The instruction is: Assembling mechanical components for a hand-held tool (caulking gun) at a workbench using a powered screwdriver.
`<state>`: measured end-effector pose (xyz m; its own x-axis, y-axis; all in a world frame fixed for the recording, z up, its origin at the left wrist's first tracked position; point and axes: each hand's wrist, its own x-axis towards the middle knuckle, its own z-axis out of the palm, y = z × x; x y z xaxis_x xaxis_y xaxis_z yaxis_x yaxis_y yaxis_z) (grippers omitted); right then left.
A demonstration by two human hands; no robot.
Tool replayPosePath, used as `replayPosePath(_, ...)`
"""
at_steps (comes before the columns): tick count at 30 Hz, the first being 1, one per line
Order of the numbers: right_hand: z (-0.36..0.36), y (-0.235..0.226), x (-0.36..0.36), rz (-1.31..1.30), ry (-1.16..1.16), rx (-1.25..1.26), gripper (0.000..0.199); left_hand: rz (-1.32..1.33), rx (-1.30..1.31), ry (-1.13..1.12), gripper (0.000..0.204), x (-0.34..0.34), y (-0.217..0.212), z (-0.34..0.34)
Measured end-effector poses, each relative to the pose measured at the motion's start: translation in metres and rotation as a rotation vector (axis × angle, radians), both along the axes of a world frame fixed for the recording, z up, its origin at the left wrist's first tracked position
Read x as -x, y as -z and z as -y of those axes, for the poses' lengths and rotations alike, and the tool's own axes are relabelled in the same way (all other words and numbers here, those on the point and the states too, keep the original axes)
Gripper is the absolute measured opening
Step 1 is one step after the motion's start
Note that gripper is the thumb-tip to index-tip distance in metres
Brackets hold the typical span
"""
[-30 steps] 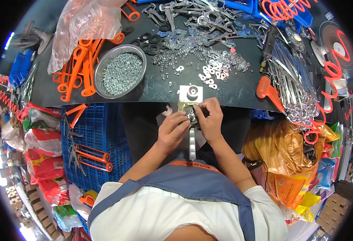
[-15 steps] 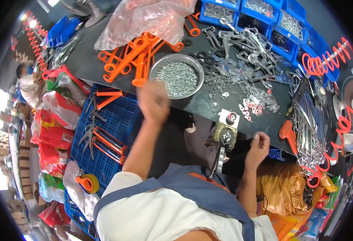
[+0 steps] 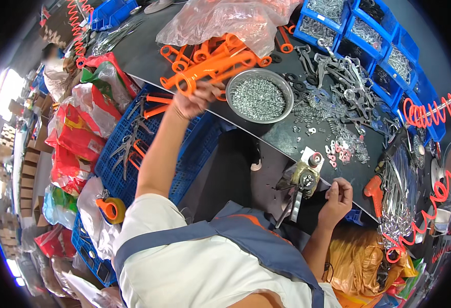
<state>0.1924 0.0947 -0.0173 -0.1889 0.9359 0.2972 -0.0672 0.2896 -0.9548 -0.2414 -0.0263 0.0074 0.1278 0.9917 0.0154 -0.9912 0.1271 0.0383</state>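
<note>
My left hand (image 3: 197, 100) is closed round the ringed end of a long orange plastic handle (image 3: 216, 71), at the near side of a pile of similar handles under a clear plastic bag (image 3: 225, 23). Just right of that hand stands a round metal bowl (image 3: 289, 102) full of small shiny metal parts (image 3: 259, 98). My right hand (image 3: 335, 201) hovers by the table's front edge, fingers curled toward the thumb; anything between them is too small to make out. Beside it, a small clamp-like fixture (image 3: 306, 179) with a lever is mounted at the edge.
Metal levers (image 3: 346, 82), small clips and red-and-white pieces (image 3: 338, 153) cover the table's right half. Blue bins (image 3: 384, 51) line the back right. An orange-handled tool (image 3: 374, 192) lies near metal strips (image 3: 397, 200). A blue crate (image 3: 112, 169) stands at left.
My left hand has moved from the bowl's near side up-left to the pile and taken hold of an orange handle, which has shifted left. My right hand stays beside the fixture. The view has shifted.
</note>
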Motion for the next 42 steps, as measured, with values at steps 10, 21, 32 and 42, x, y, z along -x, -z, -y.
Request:
replayPosePath(10, -0.019, -0.067, 0.084, -0.403, -0.339, 0.051, 0.039, -2.341, -0.277, -0.765, 0.046, -0.249, -0.006, -0.046)
replayPosePath(21, -0.035, -0.042, 0.055, -0.338, -0.362, -0.500, 0.075, -1.796, -0.339, -0.122, 0.073, -0.270, 0.026, -0.066)
replayPosePath(32, -0.039, -0.016, 0.027, -0.142, -0.593, -0.338, 0.071, -1.828, -0.218, -0.233, 0.057, -0.269, 0.038, -0.070)
replayPosePath(42, -0.111, 0.044, -0.051, 0.133, 0.203, -0.122, 0.017, -2.087, -0.284, -0.143, 0.050, -0.263, 0.030, -0.075)
